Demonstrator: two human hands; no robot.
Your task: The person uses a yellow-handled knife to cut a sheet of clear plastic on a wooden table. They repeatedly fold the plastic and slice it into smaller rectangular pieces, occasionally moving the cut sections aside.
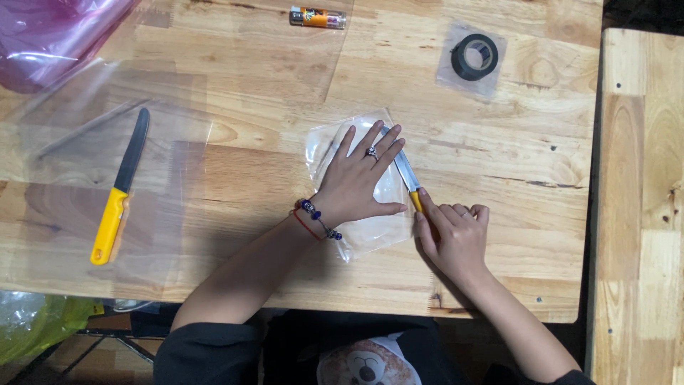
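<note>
While the left hand [362, 184] lies flat with fingers spread on a clear plastic pouch [360, 187] near the middle of the wooden table [499, 235], the right hand [454, 235] is closed around the yellow handle of a knife [405, 170], its blade resting along the pouch's right edge beside the left fingertips. Well to the left of the pouch lies a second yellow-handled knife [120, 189] on clear plastic sheets [85, 142]. Beyond the pouch sit a lighter [318, 17] and a black tape roll [475, 56].
</note>
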